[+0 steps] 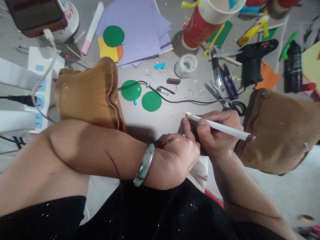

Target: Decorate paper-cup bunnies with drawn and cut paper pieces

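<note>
A white marker with a brown end (pixel 222 127) is gripped in my right hand (pixel 220 128), its tip down on a small yellow paper piece (pixel 187 114). My left hand (pixel 182 150) rests beside it, the index fingertip pressing on the lower edge of that piece and the other fingers curled in. Brown marks show on the yellow paper near the tip. A brown marker cap (pixel 173 81) lies on the table farther up. Two green paper circles (pixel 151 101) are to the left of my hands, with a black cable (pixel 195 101) running past them.
Brown padded cushions stand left (pixel 86 95) and right (pixel 282 133) of my arms. Scissors (pixel 238 107), a glue gun (pixel 252 61), clear tape (pixel 186 65) and a red cup (pixel 197 28) are behind. Purple paper (pixel 140 26) and a power strip (pixel 41 90) lie left.
</note>
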Tool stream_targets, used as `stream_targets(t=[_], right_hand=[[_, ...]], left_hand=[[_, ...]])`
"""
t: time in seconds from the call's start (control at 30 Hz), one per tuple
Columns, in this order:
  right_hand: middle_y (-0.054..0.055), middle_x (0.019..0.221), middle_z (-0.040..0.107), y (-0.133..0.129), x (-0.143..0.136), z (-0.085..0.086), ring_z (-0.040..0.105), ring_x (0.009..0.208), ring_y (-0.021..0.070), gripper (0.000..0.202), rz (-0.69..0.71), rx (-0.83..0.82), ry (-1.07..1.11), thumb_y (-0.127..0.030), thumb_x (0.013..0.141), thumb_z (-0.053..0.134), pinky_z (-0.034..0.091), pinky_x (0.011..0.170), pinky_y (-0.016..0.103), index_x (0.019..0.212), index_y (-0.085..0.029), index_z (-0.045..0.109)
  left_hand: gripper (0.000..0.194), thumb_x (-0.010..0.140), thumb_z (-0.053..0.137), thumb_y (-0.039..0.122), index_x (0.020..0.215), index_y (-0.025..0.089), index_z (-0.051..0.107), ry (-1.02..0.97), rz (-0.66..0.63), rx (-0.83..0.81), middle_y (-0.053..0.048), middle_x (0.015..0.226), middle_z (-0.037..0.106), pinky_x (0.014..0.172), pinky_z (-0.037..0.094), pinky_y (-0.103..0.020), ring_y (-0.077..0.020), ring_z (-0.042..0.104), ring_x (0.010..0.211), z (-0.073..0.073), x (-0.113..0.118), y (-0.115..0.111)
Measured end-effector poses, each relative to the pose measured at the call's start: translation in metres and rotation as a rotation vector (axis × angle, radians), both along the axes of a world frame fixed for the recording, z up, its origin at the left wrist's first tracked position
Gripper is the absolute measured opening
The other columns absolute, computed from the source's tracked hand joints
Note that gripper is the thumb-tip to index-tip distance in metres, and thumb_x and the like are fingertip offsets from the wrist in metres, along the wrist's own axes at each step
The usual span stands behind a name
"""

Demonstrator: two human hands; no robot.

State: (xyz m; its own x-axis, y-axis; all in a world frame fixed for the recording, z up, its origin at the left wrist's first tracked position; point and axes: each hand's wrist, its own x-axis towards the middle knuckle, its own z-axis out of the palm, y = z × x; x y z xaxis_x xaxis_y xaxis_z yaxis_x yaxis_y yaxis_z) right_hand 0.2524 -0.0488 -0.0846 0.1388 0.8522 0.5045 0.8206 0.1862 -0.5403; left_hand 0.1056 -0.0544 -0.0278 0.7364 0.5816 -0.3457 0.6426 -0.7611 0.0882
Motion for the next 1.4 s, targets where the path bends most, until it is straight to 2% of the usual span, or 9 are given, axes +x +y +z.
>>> stream_targets(t=[0.17,0.33,0.47,0.6,0.97,1.1,1.23,1.4], right_hand=[[0.002,0.082,0.079,-0.001,0.000,-0.001,0.080,0.070,0.0271,0.010,0.032,-0.021,0.083,-0.036,0.098,0.072,0.059,0.055,0.041,0.098,-0.031,0.064],[0.003,0.082,0.082,-0.001,-0.002,0.005,0.083,0.073,0.0292,0.007,0.038,-0.067,0.119,-0.031,0.098,0.071,0.063,0.055,0.043,0.097,-0.032,0.064],[0.003,0.078,0.082,0.004,-0.003,0.004,0.081,0.067,0.0254,0.010,0.086,0.011,0.155,-0.032,0.095,0.075,0.060,0.052,0.036,0.094,-0.029,0.065],[0.002,0.072,0.080,0.010,-0.003,0.003,0.079,0.058,0.0218,0.015,0.091,0.085,0.136,-0.034,0.092,0.076,0.054,0.046,0.029,0.088,-0.025,0.064],[0.003,0.073,0.081,0.009,-0.002,0.002,0.081,0.060,0.0240,0.013,0.086,0.053,0.110,-0.032,0.091,0.072,0.057,0.047,0.029,0.089,-0.026,0.061],[0.003,0.072,0.081,0.010,-0.002,0.002,0.082,0.060,0.0260,0.014,0.109,0.063,0.128,-0.032,0.091,0.072,0.057,0.045,0.029,0.090,-0.026,0.059],[0.004,0.073,0.083,0.009,-0.003,0.002,0.083,0.062,0.0264,0.013,0.094,0.051,0.142,-0.032,0.090,0.072,0.057,0.045,0.029,0.089,-0.025,0.060],[0.003,0.072,0.082,0.007,-0.003,0.000,0.084,0.063,0.0269,0.014,0.060,-0.005,0.176,-0.035,0.089,0.071,0.060,0.046,0.031,0.086,-0.026,0.061]], left_hand=[[0.048,0.105,0.060,0.019,0.150,0.010,0.073,-0.004,0.001,-0.033,-0.036,0.164,0.057,0.064,0.057,-0.043,-0.0344,0.080,0.084,0.001,0.000,0.002],[0.054,0.107,0.053,0.016,0.159,0.010,0.065,-0.007,-0.014,-0.013,-0.037,0.164,0.056,0.061,0.053,-0.038,-0.0315,0.079,0.080,0.003,-0.001,0.001],[0.051,0.109,0.051,0.017,0.157,0.006,0.065,-0.005,-0.057,-0.009,-0.040,0.159,0.059,0.056,0.047,-0.032,-0.0305,0.079,0.077,0.005,-0.002,0.002],[0.050,0.109,0.049,0.017,0.155,0.003,0.065,0.011,-0.069,0.001,-0.043,0.158,0.057,0.056,0.046,-0.031,-0.0295,0.079,0.075,0.007,-0.002,0.003],[0.052,0.110,0.049,0.018,0.158,0.008,0.064,-0.021,-0.031,-0.041,-0.039,0.160,0.059,0.058,0.048,-0.033,-0.0266,0.076,0.073,0.004,-0.003,-0.001],[0.052,0.108,0.052,0.017,0.157,0.012,0.067,-0.027,-0.037,-0.050,-0.036,0.159,0.062,0.054,0.049,-0.033,-0.0253,0.075,0.068,0.015,-0.006,0.009],[0.052,0.108,0.049,0.013,0.156,0.014,0.069,0.002,-0.120,-0.102,-0.034,0.153,0.068,0.051,0.050,-0.031,-0.0261,0.077,0.068,0.030,-0.013,0.025],[0.054,0.106,0.056,0.015,0.158,0.015,0.068,-0.020,-0.104,-0.082,-0.034,0.151,0.069,0.055,0.058,-0.040,-0.0315,0.079,0.073,0.033,-0.016,0.029]])
